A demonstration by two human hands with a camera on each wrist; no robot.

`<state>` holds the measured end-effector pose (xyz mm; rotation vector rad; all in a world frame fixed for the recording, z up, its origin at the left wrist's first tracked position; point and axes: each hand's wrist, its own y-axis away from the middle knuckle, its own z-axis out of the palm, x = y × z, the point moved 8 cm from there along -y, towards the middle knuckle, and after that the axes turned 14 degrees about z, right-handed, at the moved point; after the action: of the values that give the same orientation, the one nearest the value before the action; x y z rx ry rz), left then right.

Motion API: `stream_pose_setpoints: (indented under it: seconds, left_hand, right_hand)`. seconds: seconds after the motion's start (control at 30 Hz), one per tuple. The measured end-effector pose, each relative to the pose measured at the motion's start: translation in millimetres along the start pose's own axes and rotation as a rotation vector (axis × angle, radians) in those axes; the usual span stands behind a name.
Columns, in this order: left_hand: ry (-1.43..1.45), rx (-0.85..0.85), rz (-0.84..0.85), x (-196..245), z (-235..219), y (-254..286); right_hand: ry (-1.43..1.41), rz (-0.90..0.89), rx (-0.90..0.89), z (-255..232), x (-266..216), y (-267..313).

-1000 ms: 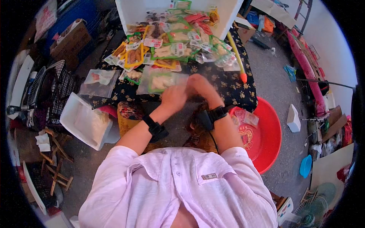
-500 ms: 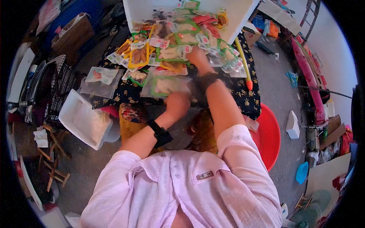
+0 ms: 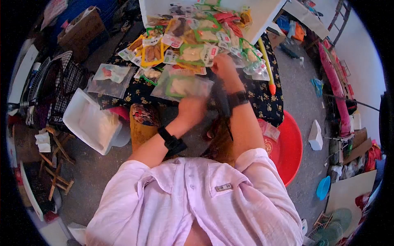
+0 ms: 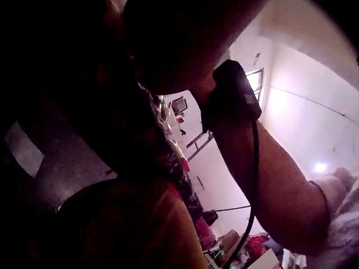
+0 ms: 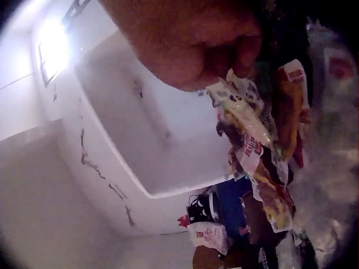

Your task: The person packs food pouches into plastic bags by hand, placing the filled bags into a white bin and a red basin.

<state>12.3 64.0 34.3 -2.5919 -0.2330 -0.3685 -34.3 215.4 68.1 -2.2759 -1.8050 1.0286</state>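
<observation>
My right hand [image 3: 225, 67] pinches the label end of a green-edged packet [image 3: 192, 54] of pale food at the front of the pile. In the right wrist view, the curled fingers of this hand [image 5: 207, 45] grip the packet's edge [image 5: 241, 112]. A larger clear bag [image 3: 161, 85] with a green-edged packet inside lies at the table's near edge. Blurred, my left hand [image 3: 192, 110] is at the bag's lower right edge, its fingers not clearly visible. The left wrist view is mostly dark and shows the other forearm.
More packets [image 3: 152, 54] are heaped in front of a white foam box [image 3: 154, 8]. Another clear bag [image 3: 111, 80] lies at the table's left. A yellow stick with an orange tip [image 3: 269, 74] lies at the right. Beside the table are a red basin [image 3: 289, 156] and a white foam container [image 3: 92, 123].
From beside my left hand, my right hand has moved forward to the pile and taken hold of a packet's end. My left hand has stayed near the clear bag.
</observation>
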Motion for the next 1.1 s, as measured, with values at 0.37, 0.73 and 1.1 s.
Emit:
stream_pose_setpoints:
  seconds: [0.37,0.73,1.1]
  left_hand:
    - [0.051,-0.135,-0.134,5.4,-1.3,3.4]
    - [0.21,-0.021,-0.278,-8.8,-1.8,9.8]
    - [0.157,0.049,-0.22,-5.9,-9.2,9.6]
  right_hand:
    - [-1.472,1.006,-0.144,70.1,29.3,11.1]
    - [-1.576,0.839,0.34,-40.7,38.4,149.3]
    - [-1.529,1.113,0.203,-11.2,18.4,210.6]
